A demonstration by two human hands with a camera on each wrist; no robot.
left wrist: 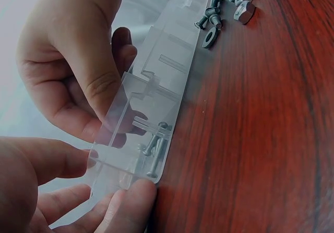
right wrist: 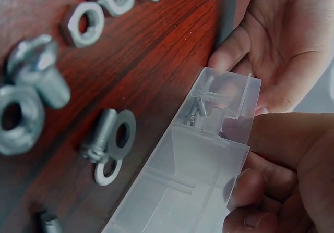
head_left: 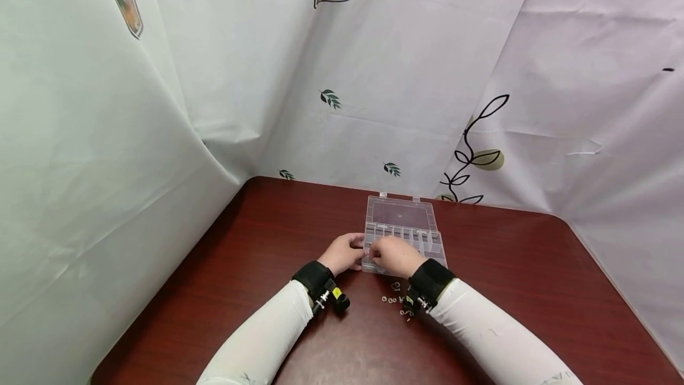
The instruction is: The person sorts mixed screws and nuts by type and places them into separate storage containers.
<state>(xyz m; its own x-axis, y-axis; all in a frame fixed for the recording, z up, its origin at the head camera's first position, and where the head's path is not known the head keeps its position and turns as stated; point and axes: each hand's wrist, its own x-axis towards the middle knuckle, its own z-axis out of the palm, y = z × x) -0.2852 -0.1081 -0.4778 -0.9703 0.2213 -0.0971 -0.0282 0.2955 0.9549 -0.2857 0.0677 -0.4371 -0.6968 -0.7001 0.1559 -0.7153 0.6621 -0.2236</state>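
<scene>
A clear plastic compartment box (head_left: 404, 214) lies on the table with its lid folded back. My left hand (head_left: 343, 253) holds the box's near left corner, thumb at the rim and fingers along the outer wall. My right hand (head_left: 396, 255) is over the near left compartments, its fingers curled and thumb pointing down inside. The box walls partly hide those fingertips, so whether they pinch anything cannot be told. Several small screws (left wrist: 155, 148) lie in the corner compartment, seen through the wall in the left wrist view.
Loose hardware lies on the dark red table (head_left: 299, 212) in front of the box: hex nuts (right wrist: 84, 24), a thick bolt (right wrist: 42, 71), and a flat washer (right wrist: 122, 134) beside a short screw. A white printed curtain (head_left: 385, 106) hangs behind the table.
</scene>
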